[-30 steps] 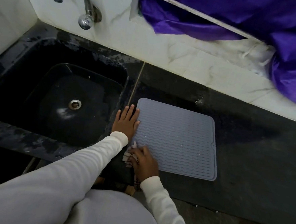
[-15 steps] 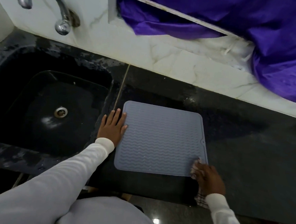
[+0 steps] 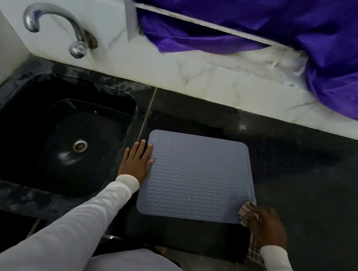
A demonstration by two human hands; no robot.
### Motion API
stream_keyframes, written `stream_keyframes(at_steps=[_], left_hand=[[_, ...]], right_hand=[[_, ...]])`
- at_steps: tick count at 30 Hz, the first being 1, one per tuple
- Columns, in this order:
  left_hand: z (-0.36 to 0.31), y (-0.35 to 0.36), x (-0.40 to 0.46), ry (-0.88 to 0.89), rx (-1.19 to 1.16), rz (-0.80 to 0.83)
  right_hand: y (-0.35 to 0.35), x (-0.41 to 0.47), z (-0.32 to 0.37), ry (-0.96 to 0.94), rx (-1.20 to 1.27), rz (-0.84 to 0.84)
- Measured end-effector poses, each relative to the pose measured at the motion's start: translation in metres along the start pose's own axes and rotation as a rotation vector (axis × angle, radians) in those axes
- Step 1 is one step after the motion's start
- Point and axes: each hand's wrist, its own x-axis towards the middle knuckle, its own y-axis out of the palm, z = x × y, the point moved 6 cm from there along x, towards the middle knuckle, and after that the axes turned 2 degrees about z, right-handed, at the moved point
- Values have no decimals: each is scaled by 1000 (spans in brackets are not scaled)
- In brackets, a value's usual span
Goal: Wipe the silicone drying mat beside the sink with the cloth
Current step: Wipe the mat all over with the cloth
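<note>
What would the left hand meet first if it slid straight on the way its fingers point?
The left hand lies flat at the mat's left edge, fingers pointing toward the back wall. Ahead lies only bare counter along the pale seam, so it would probably meet the wall first.

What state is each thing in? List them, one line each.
left hand: flat, fingers straight, pressing the mat's left edge.
right hand: gripping the cloth at the mat's near right corner.
cloth: bunched under the right hand, its end trailing toward the sleeve.
silicone drying mat: lying flat on the counter.
tap: no water running.
sink: nothing in it, drain uncovered.
</note>
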Motion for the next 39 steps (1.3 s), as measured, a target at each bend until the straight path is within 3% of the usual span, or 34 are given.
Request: stream_keyframes(at_steps=[3,5,6,10,14,17,20,22,25,32,39], left_hand=[[-2,-2,1,-35,-16,21],[-4,-1,1,-35,1,33],[-4,-1,1,-30,11,42],[-4,-5,1,-38,7,59],[-7,-6,-1,-56,23,88],[-6,-7,-2,-89,10,77],[-8,-7,-2,-104,-16,77],[-8,-7,-3,-110,-19,72],[-9,-6,-3,-114,-18,60],[-9,-3,-1,-108,6,72],[-6,-3,1,-76,8,35]], right_hand=[[-13,-7,51,-104,296,-101],[2,-6,95,-161,623,-11],[18,-4,117,-210,674,37],[89,-10,206,-477,289,187],[147,-22,242,-559,-132,339],[142,-10,226,-656,-179,223],[124,6,188,-623,-115,248],[103,16,164,-453,88,311],[69,33,114,-187,434,268],[17,74,-12,-71,-99,73],[22,60,-7,2,-67,77]])
